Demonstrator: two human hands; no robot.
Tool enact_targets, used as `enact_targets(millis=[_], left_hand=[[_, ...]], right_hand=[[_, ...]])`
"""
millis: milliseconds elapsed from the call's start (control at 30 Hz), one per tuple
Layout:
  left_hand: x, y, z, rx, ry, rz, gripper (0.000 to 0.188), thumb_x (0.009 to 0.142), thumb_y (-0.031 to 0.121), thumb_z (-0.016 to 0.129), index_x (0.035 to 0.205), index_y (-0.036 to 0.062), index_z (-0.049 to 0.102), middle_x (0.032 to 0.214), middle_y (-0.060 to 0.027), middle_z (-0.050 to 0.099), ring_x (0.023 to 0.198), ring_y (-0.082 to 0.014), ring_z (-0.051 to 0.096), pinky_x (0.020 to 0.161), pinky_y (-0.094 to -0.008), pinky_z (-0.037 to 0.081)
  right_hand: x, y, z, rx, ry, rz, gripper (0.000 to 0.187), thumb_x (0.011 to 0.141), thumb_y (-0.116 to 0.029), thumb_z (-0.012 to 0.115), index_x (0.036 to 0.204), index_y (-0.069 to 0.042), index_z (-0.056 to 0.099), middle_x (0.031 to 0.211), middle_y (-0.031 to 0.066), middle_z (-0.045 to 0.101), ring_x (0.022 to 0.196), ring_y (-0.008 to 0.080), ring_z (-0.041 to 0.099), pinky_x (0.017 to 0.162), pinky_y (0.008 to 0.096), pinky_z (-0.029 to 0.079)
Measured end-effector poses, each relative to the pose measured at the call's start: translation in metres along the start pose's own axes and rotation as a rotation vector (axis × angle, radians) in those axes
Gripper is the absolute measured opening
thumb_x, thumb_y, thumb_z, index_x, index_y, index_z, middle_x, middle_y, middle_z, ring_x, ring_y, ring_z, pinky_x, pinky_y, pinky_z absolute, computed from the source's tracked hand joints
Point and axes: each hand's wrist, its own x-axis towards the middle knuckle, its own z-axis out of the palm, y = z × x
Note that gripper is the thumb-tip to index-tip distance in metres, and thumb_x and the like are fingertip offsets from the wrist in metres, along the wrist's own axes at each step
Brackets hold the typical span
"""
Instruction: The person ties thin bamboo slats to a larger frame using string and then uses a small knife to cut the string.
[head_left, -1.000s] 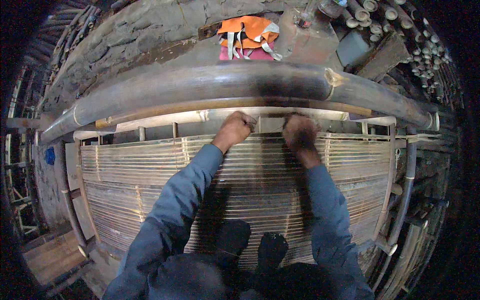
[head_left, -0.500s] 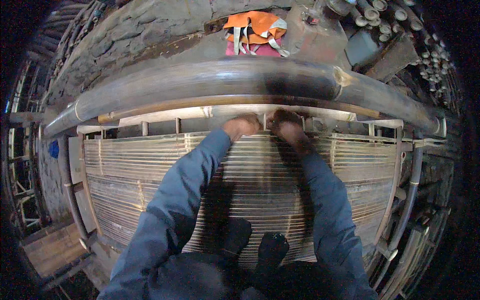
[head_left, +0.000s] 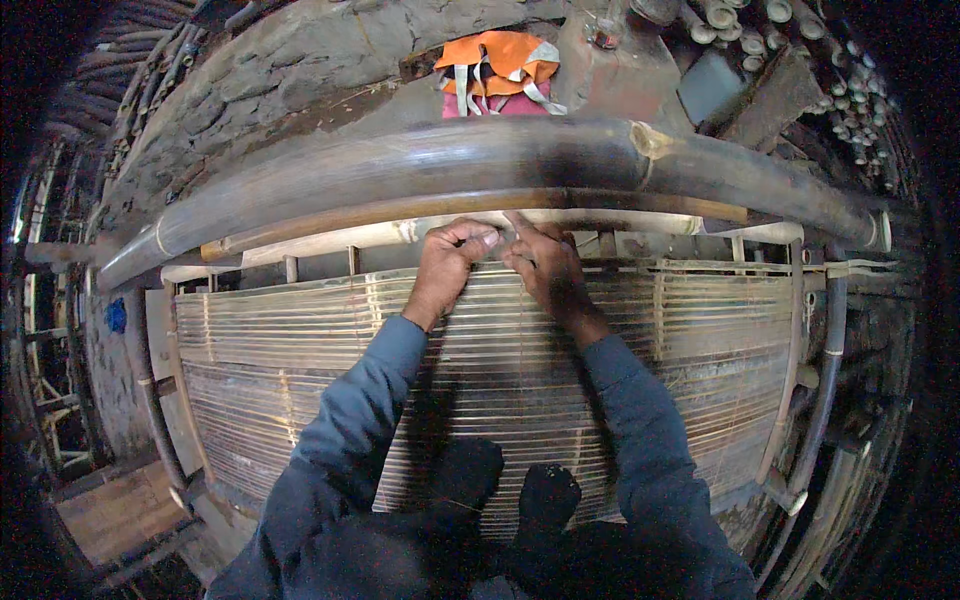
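Note:
Both my hands are at the far side of a slatted bamboo panel (head_left: 480, 345), close to a pale bamboo rail (head_left: 330, 238). My left hand (head_left: 445, 268) is closed with thumb and fingers pressed together; whatever it grips is too small to make out. A short gap separates it from my right hand (head_left: 552, 265), whose fingers are curled in a pinch with the index finger extended toward the rail. Anything inside that pinch does not show. Thin parallel slats run crosswise beneath my wrists, bound by pale lashings (head_left: 374, 297).
A thick dark bamboo pole (head_left: 400, 155) lies across beyond my hands, a thinner brown pole (head_left: 480, 203) along its near side. Farther off are an orange cloth bundle (head_left: 500, 62) and stacked bamboo ends (head_left: 720, 15). My dark-covered feet (head_left: 548, 495) are over the near slats.
Both hands have drawn slightly nearer to me, and their fingers now show clearly instead of blurred. My right hand has shifted a little left, bringing its fingers close to the left hand's.

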Motion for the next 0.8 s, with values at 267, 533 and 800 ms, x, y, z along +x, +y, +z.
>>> enact_targets(millis=[267, 533, 800], left_hand=[[-0.003, -0.021, -0.004, 0.464, -0.126, 0.134, 0.028, 0.083, -0.006, 0.067, 0.11, 0.002, 0.064, 0.096, -0.0038, 0.065, 0.086, -0.0127, 0.061, 0.083, -0.0304, 0.051], [0.008, -0.024, -0.003, 0.43, -0.179, -0.014, 0.028, 0.082, 0.001, 0.07, 0.108, 0.0018, 0.059, 0.099, -0.009, 0.063, 0.095, -0.0199, 0.061, 0.085, -0.0358, 0.053], [-0.036, 0.001, 0.042, 0.796, -0.265, 0.571, 0.046, 0.086, 0.016, 0.069, 0.128, 0.0045, 0.057, 0.128, -0.02, 0.06, 0.123, -0.0388, 0.053, 0.111, -0.0466, 0.036]], right_hand=[[-0.07, -0.028, -0.03, 0.599, 0.277, 0.452, 0.035, 0.089, -0.019, 0.07, 0.119, -0.002, 0.063, 0.102, 0.0137, 0.072, 0.094, 0.0267, 0.068, 0.088, 0.0407, 0.052], [-0.091, -0.037, -0.072, 1.562, 0.425, 0.657, 0.02, 0.092, -0.005, 0.067, 0.111, 0.0, 0.065, 0.089, 0.0079, 0.066, 0.081, 0.0178, 0.061, 0.086, 0.0332, 0.053], [-0.092, -0.037, -0.093, 1.261, 0.42, 0.724, 0.021, 0.091, -0.005, 0.067, 0.112, -0.003, 0.063, 0.082, 0.004, 0.063, 0.072, 0.0138, 0.055, 0.072, 0.0309, 0.048]])
